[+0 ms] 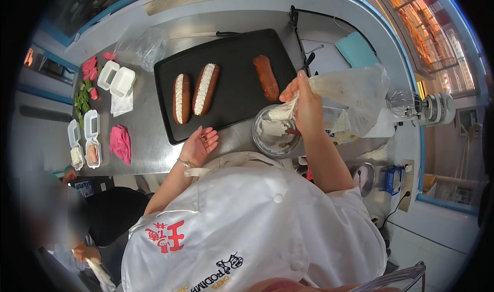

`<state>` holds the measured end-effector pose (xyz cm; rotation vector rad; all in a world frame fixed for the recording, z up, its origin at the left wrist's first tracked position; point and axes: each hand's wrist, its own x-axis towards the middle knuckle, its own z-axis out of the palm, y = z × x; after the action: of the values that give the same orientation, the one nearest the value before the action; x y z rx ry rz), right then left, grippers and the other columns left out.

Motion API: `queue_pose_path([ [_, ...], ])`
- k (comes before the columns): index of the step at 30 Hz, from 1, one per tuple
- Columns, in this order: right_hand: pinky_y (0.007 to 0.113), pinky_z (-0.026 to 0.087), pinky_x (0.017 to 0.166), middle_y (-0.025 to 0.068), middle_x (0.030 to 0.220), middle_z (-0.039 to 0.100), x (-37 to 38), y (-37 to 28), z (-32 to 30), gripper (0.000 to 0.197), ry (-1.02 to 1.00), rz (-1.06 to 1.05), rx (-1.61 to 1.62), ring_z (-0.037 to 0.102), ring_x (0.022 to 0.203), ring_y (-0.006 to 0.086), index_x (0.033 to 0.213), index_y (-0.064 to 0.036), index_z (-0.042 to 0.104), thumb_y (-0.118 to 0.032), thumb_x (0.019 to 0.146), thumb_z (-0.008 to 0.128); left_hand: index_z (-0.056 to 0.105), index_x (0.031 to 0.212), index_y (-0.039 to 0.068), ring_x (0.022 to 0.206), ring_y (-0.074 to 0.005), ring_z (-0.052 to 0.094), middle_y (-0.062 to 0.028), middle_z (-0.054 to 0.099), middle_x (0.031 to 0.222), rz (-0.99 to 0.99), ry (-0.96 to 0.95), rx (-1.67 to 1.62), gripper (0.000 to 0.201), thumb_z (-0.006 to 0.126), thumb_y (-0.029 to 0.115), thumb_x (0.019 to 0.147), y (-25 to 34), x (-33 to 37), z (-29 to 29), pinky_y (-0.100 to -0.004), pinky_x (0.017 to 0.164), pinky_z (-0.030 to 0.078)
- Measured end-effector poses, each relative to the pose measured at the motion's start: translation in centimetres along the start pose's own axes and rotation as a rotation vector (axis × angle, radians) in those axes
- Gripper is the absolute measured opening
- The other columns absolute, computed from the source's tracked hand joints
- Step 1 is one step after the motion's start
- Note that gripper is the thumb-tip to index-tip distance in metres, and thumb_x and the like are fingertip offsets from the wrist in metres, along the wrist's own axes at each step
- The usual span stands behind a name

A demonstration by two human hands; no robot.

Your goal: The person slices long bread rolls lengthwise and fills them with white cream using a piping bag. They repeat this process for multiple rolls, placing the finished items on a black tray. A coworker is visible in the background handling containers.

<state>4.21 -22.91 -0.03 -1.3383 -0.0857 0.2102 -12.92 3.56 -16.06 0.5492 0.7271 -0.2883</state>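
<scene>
My right hand [309,106] is closed round the neck of a clear piping bag [355,93], its tip end full of white cream. The bag hangs above a metal bowl [278,147] smeared with cream, a red handle sticking up at its right side. My left hand [199,147] is empty, palm up, fingers apart, beside the near edge of a black baking tray [231,81]. On the tray lie two long brown buns with cream down their middles, a left bun [179,99] and a middle bun [205,89]. A plain brown bun [265,77] lies at the tray's right.
On the steel table [146,153] at left are an open white foam box [123,82], a pink cloth [120,144], filled foam boxes [92,152] and pink flowers [90,68]. A stand mixer [437,109] is at right. Another person [92,230] is at lower left.
</scene>
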Motion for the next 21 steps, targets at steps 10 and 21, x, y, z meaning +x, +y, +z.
queue_pose_path([
  [10, 0.027, 0.045, 0.065, 0.0057, 0.065, 0.057, -1.0, -2.3, -2.5, 0.037, 0.058, -0.095, -0.396, 0.053, 0.063, 0.0122, 0.074, -0.0057, 0.053, -0.033, 0.099, 0.050, 0.060, 0.116, 0.007, 0.098, -0.0137, 0.062, -0.0028, 0.064, 0.106, 0.338, -0.016, 0.544, 0.029, 0.057, 0.029, 0.097, 2.3, -1.0, 3.2, -0.0280, 0.085, 0.049],
  [21, 0.030, 0.046, 0.086, 0.0042, 0.102, 0.063, -0.8, 6.3, -0.4, 0.019, -0.273, -0.102, -0.287, 0.059, 0.093, 0.0129, 0.106, -0.0019, 0.061, -0.011, 0.089, 0.065, 0.060, 0.118, 0.002, 0.110, -0.0218, 0.054, -0.0118, 0.054, 0.121, 1.212, -0.558, 1.418, 0.037, 0.070, 0.016, 0.085, 5.3, -5.9, 23.0, -0.0306, 0.092, 0.044],
])
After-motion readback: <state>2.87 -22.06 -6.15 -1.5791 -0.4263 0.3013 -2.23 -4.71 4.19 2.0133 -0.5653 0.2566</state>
